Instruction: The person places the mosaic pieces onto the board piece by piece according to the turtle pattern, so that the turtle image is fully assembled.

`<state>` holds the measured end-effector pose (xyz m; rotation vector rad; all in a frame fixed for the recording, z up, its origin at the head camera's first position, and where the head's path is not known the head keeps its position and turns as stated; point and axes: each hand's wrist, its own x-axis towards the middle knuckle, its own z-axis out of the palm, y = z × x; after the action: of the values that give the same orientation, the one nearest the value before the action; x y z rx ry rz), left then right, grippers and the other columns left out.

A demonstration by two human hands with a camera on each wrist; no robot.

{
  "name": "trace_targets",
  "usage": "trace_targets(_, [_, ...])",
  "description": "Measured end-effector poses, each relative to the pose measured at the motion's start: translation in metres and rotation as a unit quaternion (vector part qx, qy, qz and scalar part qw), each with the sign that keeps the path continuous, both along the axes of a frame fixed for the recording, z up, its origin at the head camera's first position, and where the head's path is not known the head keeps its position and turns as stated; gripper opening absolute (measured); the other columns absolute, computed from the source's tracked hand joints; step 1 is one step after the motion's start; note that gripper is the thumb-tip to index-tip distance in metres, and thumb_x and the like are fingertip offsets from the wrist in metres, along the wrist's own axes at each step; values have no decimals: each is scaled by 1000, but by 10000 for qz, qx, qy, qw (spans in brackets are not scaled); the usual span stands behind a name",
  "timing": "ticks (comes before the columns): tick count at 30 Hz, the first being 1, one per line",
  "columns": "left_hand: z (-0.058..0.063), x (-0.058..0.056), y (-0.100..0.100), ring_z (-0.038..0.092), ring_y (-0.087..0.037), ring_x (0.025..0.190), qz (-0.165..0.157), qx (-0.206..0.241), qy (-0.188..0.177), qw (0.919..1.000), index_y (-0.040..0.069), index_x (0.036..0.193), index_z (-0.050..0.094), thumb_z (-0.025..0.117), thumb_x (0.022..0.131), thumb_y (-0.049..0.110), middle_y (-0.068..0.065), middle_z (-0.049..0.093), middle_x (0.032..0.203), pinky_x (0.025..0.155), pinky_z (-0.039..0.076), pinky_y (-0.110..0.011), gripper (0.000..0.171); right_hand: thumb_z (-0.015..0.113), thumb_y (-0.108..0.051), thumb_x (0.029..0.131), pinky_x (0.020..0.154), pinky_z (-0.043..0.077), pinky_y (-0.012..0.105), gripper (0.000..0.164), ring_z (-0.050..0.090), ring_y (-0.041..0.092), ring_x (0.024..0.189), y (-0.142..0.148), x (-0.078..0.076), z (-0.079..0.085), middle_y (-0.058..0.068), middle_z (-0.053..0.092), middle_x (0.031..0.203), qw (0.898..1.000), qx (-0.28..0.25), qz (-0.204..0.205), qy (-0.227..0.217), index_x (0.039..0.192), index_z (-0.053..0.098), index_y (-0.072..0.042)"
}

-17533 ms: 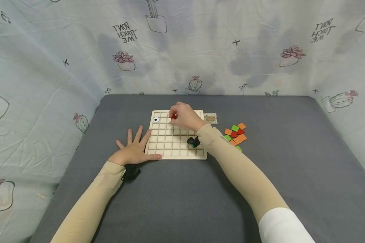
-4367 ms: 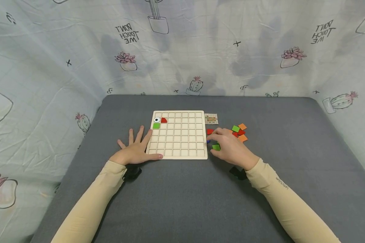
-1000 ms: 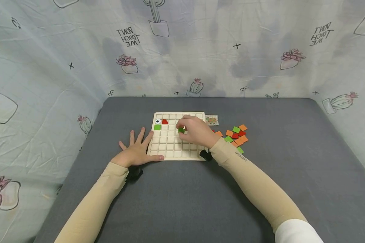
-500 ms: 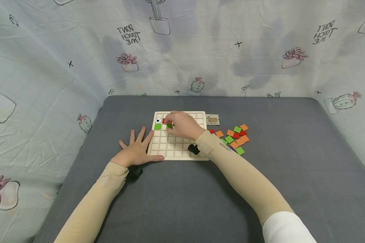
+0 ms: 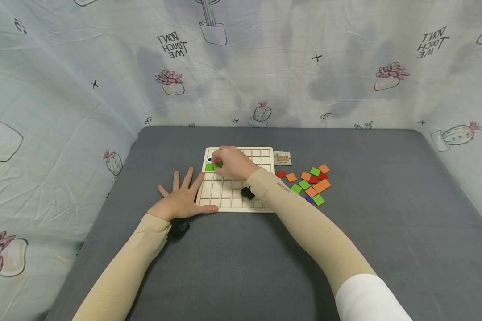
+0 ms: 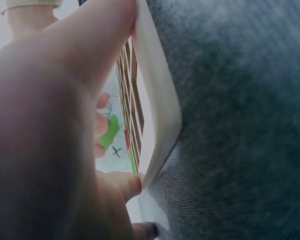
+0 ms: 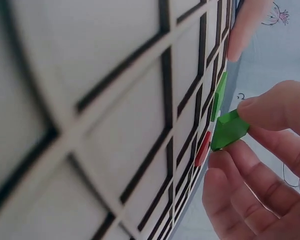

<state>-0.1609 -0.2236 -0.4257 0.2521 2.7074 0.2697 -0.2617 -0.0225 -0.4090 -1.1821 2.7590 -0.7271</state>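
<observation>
My right hand (image 5: 234, 162) pinches a green square tile (image 7: 230, 131) between thumb and fingertips, close over the wooden grid board (image 5: 233, 196). In the right wrist view this tile is tilted, near a red rounded piece (image 7: 202, 149) and a green tile (image 7: 219, 97) lying in the board's cells. The head view shows that placed green tile (image 5: 209, 167) in the left column, below a round eye piece (image 5: 209, 159). The red piece is hidden by my fingers there. My left hand (image 5: 176, 198) lies spread at the board's lower left corner, its thumb and index finger against the edge.
Right of the board several loose orange, green and red tiles (image 5: 318, 187) lie on the grey table (image 5: 233, 267), with a blue piece (image 5: 309, 199) among them. A small picture card (image 5: 282, 158) rests by the board's upper right corner. A printed curtain (image 5: 241, 67) stands behind.
Over the last second my right hand has carried the green tile leftward across the board towards the placed pieces. Earlier, a red piece and a green tile came onto the board. My left hand stays put.
</observation>
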Motion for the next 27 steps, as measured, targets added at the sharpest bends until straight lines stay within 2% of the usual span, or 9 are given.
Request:
trace_targets(7, [0, 0, 0, -16, -60, 154, 9, 16, -32, 10000, 22, 170, -1, 57, 83, 88, -20, -12, 174, 100, -1, -94, 124, 72, -8, 95, 94, 54, 34, 13, 67, 18, 98, -8, -5, -2, 7, 76, 111, 9993, 341, -122, -135, 106, 78, -7])
trace_targets(16, [-1, -2, 0, -17, -60, 153, -7, 10, -8, 10000, 22, 170, -3, 56, 82, 89, -21, -13, 174, 100, -1, -95, 126, 72, -9, 95, 93, 55, 33, 15, 68, 19, 100, -7, -6, -2, 7, 75, 113, 9987, 409, -268, -162, 108, 79, -8])
trace_targets(21, [-1, -2, 0, -18, -59, 153, 5, -6, -25, 10000, 22, 170, -3, 56, 82, 89, -20, -14, 174, 100, -2, -94, 125, 72, -9, 96, 94, 55, 34, 15, 70, 20, 104, -8, -7, -3, 7, 77, 117, 9989, 431, -171, -111, 108, 81, -8])
trace_targets(27, [0, -1, -1, -18, -59, 153, -8, 8, -20, 10000, 21, 170, -3, 58, 83, 87, -20, -15, 174, 100, -2, -94, 124, 72, -6, 95, 91, 57, 33, 14, 71, 20, 100, -8, -7, -5, 7, 78, 110, 9985, 524, -167, 38, 105, 82, -7])
